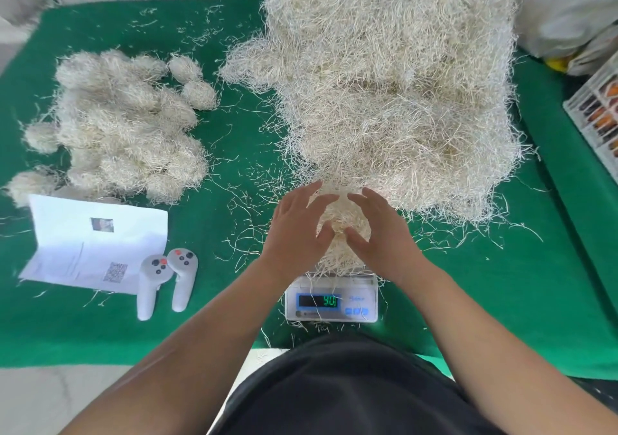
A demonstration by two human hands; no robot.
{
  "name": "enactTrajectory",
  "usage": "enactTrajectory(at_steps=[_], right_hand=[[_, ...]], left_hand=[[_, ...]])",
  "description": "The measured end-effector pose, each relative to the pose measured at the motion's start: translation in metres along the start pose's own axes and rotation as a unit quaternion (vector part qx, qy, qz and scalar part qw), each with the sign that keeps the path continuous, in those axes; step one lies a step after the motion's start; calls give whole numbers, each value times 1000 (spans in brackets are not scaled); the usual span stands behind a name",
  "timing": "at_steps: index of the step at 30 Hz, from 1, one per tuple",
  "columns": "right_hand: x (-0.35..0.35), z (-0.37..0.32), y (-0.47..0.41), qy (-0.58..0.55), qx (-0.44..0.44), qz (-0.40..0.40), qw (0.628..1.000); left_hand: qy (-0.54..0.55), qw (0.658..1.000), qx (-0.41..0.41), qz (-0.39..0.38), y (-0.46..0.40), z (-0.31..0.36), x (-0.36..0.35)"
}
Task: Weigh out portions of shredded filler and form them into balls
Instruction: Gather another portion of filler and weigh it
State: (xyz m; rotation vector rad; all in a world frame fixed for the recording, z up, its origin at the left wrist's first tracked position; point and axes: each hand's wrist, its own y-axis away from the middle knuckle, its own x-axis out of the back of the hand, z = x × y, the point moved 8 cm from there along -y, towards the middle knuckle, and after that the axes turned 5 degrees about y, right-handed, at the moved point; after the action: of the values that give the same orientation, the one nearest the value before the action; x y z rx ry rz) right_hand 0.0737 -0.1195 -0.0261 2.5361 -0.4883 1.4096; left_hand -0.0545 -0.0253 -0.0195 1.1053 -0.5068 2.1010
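- Head view looks down on a table covered by a green cloth (234,300), scattered all over with loose pale strands.
- At the far left lies a cluster of finished balls (123,126) of shredded filler, packed against one another, with two smaller ones just beside the cluster on its far right side.
- Near the left edge a folded white sheet of paper (93,240) lies flat, printed with a small picture and a square code.
- Just right of the paper, two white handheld controllers (165,284) lie side by side, touching, their button ends overlapping the paper's corner.
- The left hand (296,230) hovers at the left side of a portion of filler (342,230) heaped on the scale, fingers spread apart and straight, pointing far; whether the palm presses the heap I cannot tell.
- The scale (331,297) sits near the person, at the middle of the table's near edge; its lit display shows green digits, blurred.
- The right hand (381,234) mirrors the left on the portion's right side, fingers apart and lightly bent, thumb against the strands.
- Far behind the hands and to the right rises a big pile of filler (394,83), its near edge meeting the portion on the scale.
- At the far right edge stands a white crate (598,106) with dark and orange things inside.
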Motion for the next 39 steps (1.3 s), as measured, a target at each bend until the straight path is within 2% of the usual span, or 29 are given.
enactTrajectory(at_steps=[12, 17, 23, 25, 27, 30, 33, 35, 37, 39], right_hand=[[-6, 5, -3, 12, -16, -18, 1000], [-12, 15, -9, 31, -40, -23, 998], [15, 45, -45, -26, -65, 69, 995], [21, 58, -66, 25, -78, 51, 995], [19, 67, -89, 119, -67, -5, 991], [10, 77, -115, 258, -43, -88, 961], [3, 85, -131, 342, -23, -127, 931], [10, 83, -141, 297, -23, -96, 950], [27, 77, -148, 165, -12, -4, 986], [52, 67, -149, 28, 16, 105, 994]], left_hand=[[31, 999, 20, -2, 2, -7, -4], [81, 995, 62, -12, 2, -22, -12], [162, 982, 93, 35, -23, -31, 0], [182, 977, 106, 34, -40, -33, 5], [212, 970, 115, 26, -59, -31, 8], [243, 962, 122, 16, -86, -24, 10], [240, 966, 98, 5, -106, -15, 8], [234, 968, 89, -3, -117, -14, 4], [215, 973, 84, -26, -126, -15, -2], [148, 984, 66, -80, -137, -9, -12]])
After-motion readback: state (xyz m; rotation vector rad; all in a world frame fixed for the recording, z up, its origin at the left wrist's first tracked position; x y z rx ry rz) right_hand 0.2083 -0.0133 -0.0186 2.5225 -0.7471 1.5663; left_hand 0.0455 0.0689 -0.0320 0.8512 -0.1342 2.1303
